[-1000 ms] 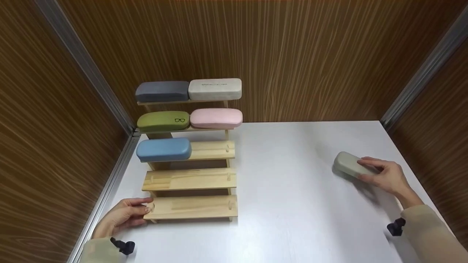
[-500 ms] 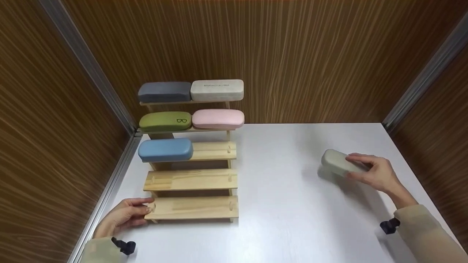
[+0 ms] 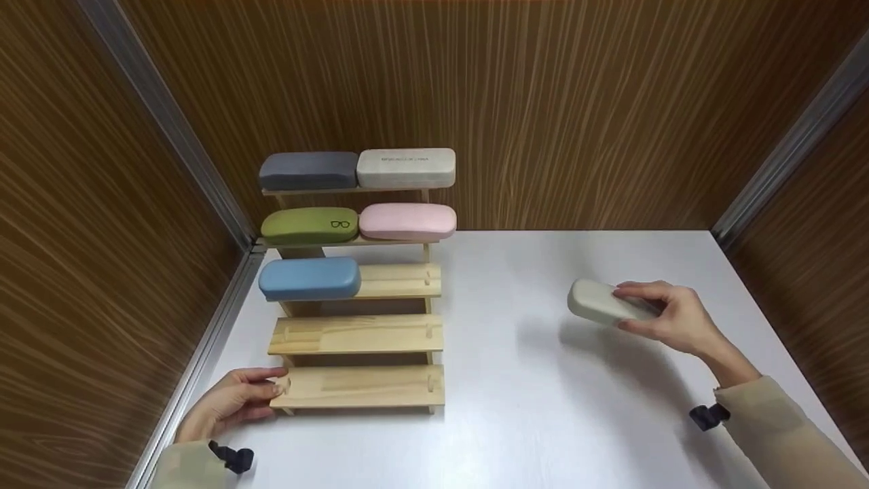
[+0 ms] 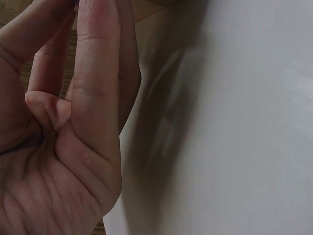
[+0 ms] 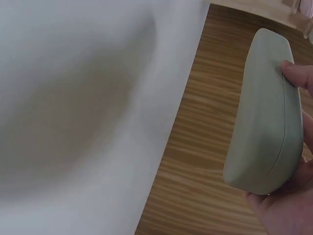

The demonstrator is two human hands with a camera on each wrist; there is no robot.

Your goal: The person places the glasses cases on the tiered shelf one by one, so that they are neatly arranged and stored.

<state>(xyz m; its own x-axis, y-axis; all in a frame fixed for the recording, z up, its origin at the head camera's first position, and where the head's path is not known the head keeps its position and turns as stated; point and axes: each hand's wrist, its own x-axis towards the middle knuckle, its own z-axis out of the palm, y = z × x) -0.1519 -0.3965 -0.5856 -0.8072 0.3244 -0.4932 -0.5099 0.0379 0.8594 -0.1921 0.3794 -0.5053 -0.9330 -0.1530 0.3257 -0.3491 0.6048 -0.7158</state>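
Note:
My right hand [image 3: 669, 316] holds a pale grey-green glasses case [image 3: 597, 301] by its right end, thumb on one side and fingers on the other. The case hangs above the white table, its shadow falling below. In the right wrist view the seam of the glasses case [image 5: 264, 117] faces the thumb. At the lower left, my left hand [image 3: 234, 401] pinches the left end of the lowest shelf of a stepped wooden rack [image 3: 366, 387]. On the third shelf sits a blue glasses case [image 3: 309, 278], at the left, with bare wood to its right.
Dark grey [image 3: 309, 170] and off-white [image 3: 407, 168] glasses cases fill the top shelf. Green [image 3: 309, 225] and pink [image 3: 407, 221] ones share the second. The two lowest shelves are bare wood. Brown wood-grain walls [image 3: 577, 115] enclose the white table [image 3: 502, 380] at back and sides.
My right hand has carried the pale glasses case leftward and raised it off the table. My left hand stays at the lowest shelf. The view has shifted slightly.

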